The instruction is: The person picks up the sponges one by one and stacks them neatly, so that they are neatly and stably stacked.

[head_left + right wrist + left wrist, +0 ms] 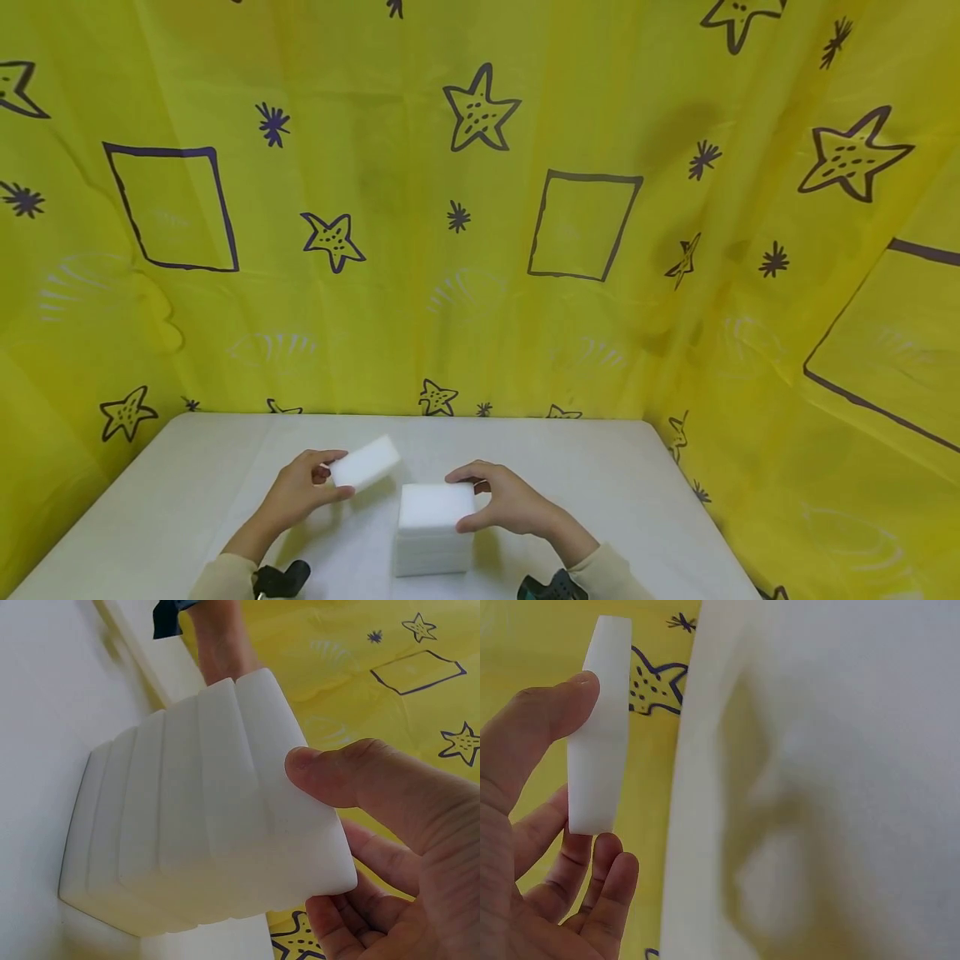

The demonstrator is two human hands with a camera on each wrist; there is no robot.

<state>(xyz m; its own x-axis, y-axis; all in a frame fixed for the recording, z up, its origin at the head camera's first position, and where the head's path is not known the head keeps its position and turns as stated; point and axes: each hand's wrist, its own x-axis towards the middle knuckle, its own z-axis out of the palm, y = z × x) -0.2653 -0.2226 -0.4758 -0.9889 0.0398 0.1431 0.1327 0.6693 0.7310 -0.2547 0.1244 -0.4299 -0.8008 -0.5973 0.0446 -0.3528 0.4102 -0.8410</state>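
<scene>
Between the thumb and fingers of my left hand (295,493) is a white sponge block (366,464), raised off the table and tilted. The left wrist view shows the same block (600,757) edge-on, the thumb on one side and fingers at its lower end. To its right stands a stack of several white sponge blocks (433,554) on the table. My right hand (513,500) pinches the stack's top block (281,757) at its right end. In the right wrist view that block sits slightly uneven against the one beneath.
The table (600,467) has a white cover. Behind it and along its sides hangs a yellow curtain (405,317) printed with stars and frames. Dark wrist devices, such as the one on the left wrist (283,578), sit near both sleeves.
</scene>
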